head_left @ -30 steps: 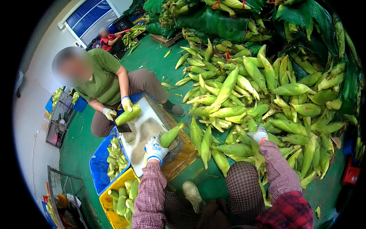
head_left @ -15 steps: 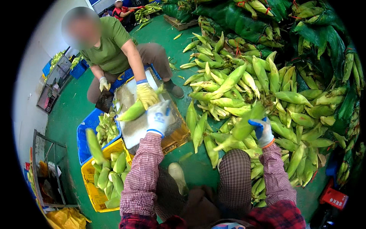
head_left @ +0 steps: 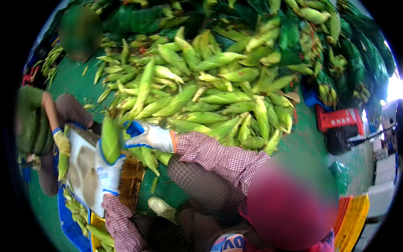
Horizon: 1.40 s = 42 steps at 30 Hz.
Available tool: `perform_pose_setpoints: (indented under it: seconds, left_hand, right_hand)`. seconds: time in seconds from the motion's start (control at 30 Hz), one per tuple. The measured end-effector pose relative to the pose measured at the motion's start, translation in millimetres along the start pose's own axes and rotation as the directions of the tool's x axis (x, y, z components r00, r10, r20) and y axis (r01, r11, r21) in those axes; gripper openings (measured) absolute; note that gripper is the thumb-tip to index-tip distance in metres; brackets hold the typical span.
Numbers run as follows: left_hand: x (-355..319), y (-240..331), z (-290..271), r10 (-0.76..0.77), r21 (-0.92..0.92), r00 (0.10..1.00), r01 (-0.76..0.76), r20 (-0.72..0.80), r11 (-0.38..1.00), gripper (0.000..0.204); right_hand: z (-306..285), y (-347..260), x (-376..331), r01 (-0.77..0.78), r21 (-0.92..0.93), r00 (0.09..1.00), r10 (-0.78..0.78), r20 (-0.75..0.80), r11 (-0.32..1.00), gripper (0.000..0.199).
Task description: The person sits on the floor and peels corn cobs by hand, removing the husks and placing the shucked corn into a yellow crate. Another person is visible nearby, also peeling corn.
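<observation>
My left hand [head_left: 110,173], in a white glove with blue edging, is closed around the lower end of a green ear of corn [head_left: 111,140]. The ear stands nearly upright in front of me. Just to its right, my right hand [head_left: 152,137] wears a white glove with blue fingertips. Its thumb and fingers are apart, with nothing visible between them. Beyond this hand lies a large heap of unhusked corn [head_left: 214,101]. Left of my left hand is a pale board [head_left: 82,168] on a yellow crate [head_left: 131,178].
A co-worker in a green shirt [head_left: 33,122] sits at the left, with a yellow-gloved hand [head_left: 62,143] on another ear. A blue crate [head_left: 67,218] holds husked pieces. Green net sacks [head_left: 130,21] line the back; a red box [head_left: 339,119] stands at the right.
My view has swung right. The ear in my right hand has passed to my left hand, which was over the board, and my right hand has let go. The co-worker's hand moved away from mine.
</observation>
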<state>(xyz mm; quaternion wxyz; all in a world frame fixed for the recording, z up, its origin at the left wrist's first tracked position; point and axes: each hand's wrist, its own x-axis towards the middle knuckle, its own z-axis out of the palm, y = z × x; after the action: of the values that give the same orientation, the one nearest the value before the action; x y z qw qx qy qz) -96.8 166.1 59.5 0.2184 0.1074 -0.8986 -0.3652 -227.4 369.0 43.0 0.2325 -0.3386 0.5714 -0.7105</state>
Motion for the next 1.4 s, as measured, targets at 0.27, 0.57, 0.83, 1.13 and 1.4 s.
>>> perform_pose_setpoints:
  seconds: [0.27, 0.57, 0.83, 1.13, 1.4]
  left_hand:
    - [-10, -138, -48, -0.176, 0.548, 0.981, 0.103, 0.082, 0.83, 0.092]
    - [-11, -194, -54, -0.338, 0.591, 0.939, 0.239, 0.06, 0.771, 0.096]
    - [-7, -180, -63, -0.346, 0.677, 0.938, 0.245, 0.016, 0.694, 0.094]
    - [18, -97, -40, 0.036, 0.563, 0.984, 0.07, -0.176, 0.824, 0.069]
    - [4, 51, 23, 0.414, 0.252, 0.906, -0.423, 0.092, 0.87, 0.083]
  right_hand:
    - [-221, 23, -222, -0.711, -0.532, 0.684, 0.277, -0.674, 0.461, 0.056]
    - [-249, 39, -388, -0.857, -0.475, 0.371, 0.398, -0.839, -0.202, 0.086]
    - [-234, 58, -324, -0.488, -0.788, 0.568, 0.548, -0.614, -0.376, 0.062]
    - [-193, -66, -241, -0.463, -0.886, 0.886, 0.028, -0.463, -0.01, 0.055]
    - [-123, -60, -133, 0.016, -0.919, 0.822, -0.528, -0.213, 0.395, 0.051]
